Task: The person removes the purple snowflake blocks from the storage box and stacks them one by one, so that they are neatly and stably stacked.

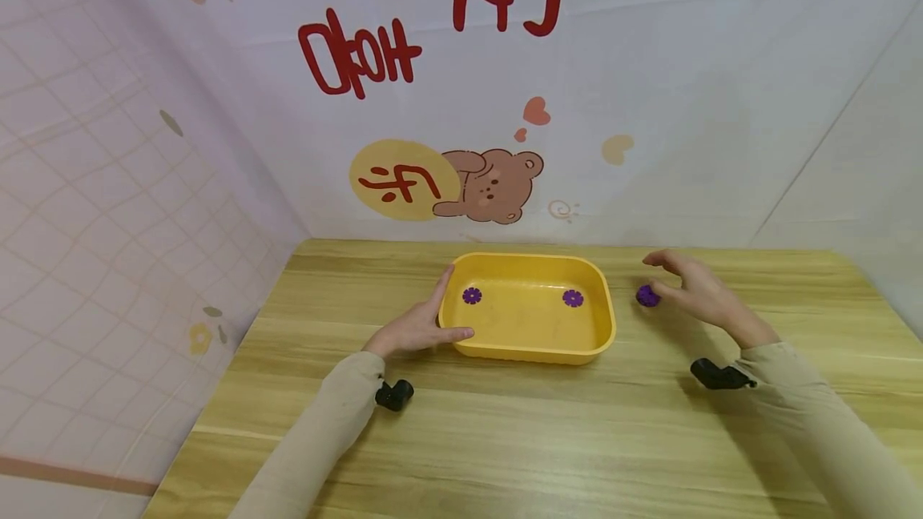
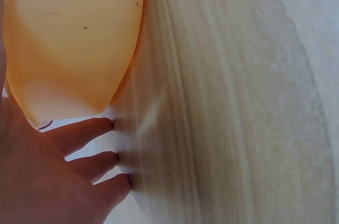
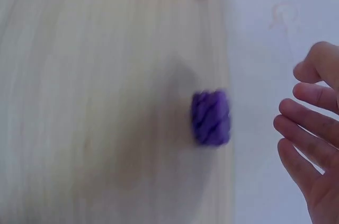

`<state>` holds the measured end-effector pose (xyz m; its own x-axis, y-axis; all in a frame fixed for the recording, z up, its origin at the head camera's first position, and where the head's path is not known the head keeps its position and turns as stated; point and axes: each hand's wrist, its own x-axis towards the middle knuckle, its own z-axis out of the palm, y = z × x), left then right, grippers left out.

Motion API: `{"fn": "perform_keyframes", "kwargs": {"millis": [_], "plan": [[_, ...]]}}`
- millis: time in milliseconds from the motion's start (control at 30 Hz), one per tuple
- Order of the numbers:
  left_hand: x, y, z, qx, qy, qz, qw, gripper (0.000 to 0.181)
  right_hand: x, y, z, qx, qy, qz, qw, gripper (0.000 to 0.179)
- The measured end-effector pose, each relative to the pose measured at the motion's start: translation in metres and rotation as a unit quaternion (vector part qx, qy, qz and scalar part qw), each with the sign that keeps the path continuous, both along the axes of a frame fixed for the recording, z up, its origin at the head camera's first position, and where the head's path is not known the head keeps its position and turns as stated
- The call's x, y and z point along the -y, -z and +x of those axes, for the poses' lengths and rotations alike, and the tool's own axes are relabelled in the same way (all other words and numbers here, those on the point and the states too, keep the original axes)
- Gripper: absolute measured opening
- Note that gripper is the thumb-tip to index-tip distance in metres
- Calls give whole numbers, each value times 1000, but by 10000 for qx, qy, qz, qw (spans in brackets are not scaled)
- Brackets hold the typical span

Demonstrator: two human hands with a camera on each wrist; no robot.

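My left hand [image 1: 420, 327] holds the left end of a yellow plastic basin [image 1: 534, 355], its thumb at the front rim and its other fingers along the end wall. In the left wrist view those fingers [image 2: 92, 166] reach down to the tabletop beside the basin. Two purple flower-shaped discs, a left one [image 1: 472, 295] and a right one [image 1: 573, 298], lie flat inside. To the right of the basin a small purple ridged piece [image 3: 211, 118] sits on the table. My right hand [image 1: 695, 291] hovers over it, fingers spread and loosely bent, holding nothing.
Everything stands on a wood-grain table [image 1: 505, 439]. A printed cloth backdrop [image 1: 685, 86] with red lettering and a bear rises right behind the table's far edge, and a grid-patterned cloth [image 1: 94, 207] hangs on the left. Black wrist cameras sit at both sleeves.
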<state>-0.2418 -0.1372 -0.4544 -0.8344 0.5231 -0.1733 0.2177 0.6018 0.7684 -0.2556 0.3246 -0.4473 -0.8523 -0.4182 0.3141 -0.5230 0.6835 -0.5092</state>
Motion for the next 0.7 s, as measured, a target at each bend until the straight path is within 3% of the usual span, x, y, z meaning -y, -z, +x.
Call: {"fn": "perform_keyframes", "kwargs": {"millis": [200, 467, 700], "plan": [[-1, -1, 0, 12, -48, -89, 9999, 117, 28, -15, 5, -339, -183, -36, 9993, 27], [-2, -3, 1, -29, -63, -141, 9999, 117, 66, -20, 6, -572, -692, -373, 9953, 28], [-5, -2, 1, -87, -154, -276, 9995, 118, 95, -20, 4, -98, -1213, -586, 9908, 28]]}}
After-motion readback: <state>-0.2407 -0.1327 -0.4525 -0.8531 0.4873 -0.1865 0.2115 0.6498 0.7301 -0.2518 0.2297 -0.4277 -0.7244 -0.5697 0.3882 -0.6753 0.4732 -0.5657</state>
